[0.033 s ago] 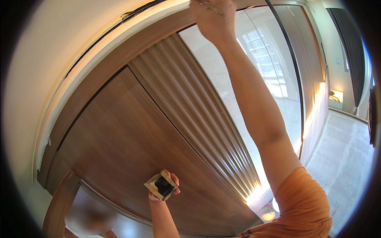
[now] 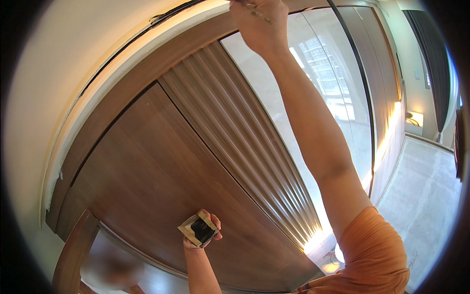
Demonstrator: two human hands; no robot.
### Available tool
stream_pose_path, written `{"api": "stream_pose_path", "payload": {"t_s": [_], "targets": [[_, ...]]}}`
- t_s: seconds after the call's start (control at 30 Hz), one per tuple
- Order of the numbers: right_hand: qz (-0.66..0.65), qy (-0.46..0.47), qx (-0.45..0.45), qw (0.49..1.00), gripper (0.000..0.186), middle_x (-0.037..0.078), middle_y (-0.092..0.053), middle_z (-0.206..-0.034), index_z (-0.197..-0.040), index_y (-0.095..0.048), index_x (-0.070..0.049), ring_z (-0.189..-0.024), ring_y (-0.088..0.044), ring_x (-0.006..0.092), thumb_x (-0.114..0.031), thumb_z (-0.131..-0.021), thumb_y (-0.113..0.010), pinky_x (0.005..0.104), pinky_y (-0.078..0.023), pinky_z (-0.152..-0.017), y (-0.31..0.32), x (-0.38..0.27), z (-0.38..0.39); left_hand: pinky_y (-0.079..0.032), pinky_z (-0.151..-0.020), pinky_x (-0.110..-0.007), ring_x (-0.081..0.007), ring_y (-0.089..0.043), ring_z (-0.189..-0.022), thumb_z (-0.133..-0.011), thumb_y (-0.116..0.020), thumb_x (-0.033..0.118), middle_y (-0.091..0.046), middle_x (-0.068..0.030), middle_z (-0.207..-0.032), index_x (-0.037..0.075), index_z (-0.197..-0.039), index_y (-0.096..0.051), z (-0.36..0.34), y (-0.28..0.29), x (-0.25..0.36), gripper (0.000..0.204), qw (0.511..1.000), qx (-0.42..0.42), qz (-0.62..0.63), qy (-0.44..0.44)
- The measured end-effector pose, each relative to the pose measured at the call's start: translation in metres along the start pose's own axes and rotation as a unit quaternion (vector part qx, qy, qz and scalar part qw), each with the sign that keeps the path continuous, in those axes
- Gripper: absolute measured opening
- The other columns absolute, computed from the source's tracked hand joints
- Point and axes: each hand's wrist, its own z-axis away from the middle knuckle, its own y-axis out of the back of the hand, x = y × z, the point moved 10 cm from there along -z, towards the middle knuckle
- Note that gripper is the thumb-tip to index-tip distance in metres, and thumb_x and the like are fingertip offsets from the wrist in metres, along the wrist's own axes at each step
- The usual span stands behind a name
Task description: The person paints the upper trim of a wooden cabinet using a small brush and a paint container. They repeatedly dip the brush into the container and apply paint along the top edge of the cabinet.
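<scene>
My left hand (image 2: 215, 226) is low in front of a brown wood panel (image 2: 147, 147). It grips a small open container (image 2: 200, 229) with tan, papery sides and glossy black stuff inside. My right arm reaches up across the view. At the top edge, my right hand (image 2: 262, 24) is closed, with its fingertips cut off by the frame. A thin brownish streak or stick shows on that hand; I cannot make out what it grips. Beside it a black line (image 2: 183, 8) runs along the pale ceiling groove, over the wood frame.
Ribbed brown panelling (image 2: 235, 117) and a glossy pale panel (image 2: 313, 59) stand to the right of the wood. A blurred person (image 2: 112, 269) shows at the lower left. Far right are a grey floor (image 2: 416, 181) and a dark curtain (image 2: 431, 63).
My right hand has shifted slightly left along the top edge. My left hand and the container stay where they were.
</scene>
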Motion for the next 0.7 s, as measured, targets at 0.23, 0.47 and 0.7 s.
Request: {"api": "stream_pose_path", "payload": {"t_s": [0.23, 0.47, 0.7], "targets": [[-0.187, -0.163, -0.057, 0.967, 0.018, 0.007, -0.074, -0.089, -0.105, -0.077, 0.003, -0.077, -0.063, 0.0099, -0.003, -0.094, -0.064, 0.0252, -0.052, -0.069, -0.015, 0.025, 0.002, -0.064, -0.091, -0.054, -0.0407, -0.059, -0.121, -0.074, -0.094, 0.028, -0.055, -0.0233, -0.119, -0.007, -0.127, -0.046, 0.0, -0.001, 0.001, 0.08, 1.0, -0.003, 0.005, -0.014], [-0.02, -0.105, 0.037, 0.994, 0.019, 0.012, -0.074, -0.095, -0.106, -0.076, 0.003, -0.082, -0.068, 0.0161, -0.003, -0.095, -0.064, 0.0287, -0.054, -0.073, 0.028, 0.023, -0.011, -0.064, -0.09, -0.053, -0.0398, -0.059, -0.12, -0.072, -0.095, 0.029, -0.055, -0.0226, -0.119, -0.007, -0.129, -0.047, 0.003, 0.004, 0.001, 0.083, 1.0, 0.003, -0.008, -0.016], [0.008, -0.093, 0.077, 0.993, 0.019, 0.019, -0.073, -0.106, -0.107, -0.076, 0.004, -0.09, -0.073, 0.0253, -0.003, -0.095, -0.063, 0.0341, -0.057, -0.079, 0.019, 0.021, 0.01, -0.066, -0.088, -0.051, -0.0386, -0.059, -0.119, -0.066, -0.098, 0.036, -0.056, -0.0221, -0.117, -0.006, -0.129, -0.047, 0.002, 0.005, 0.0, 0.092, 0.999, 0.009, -0.036, -0.008]]}}
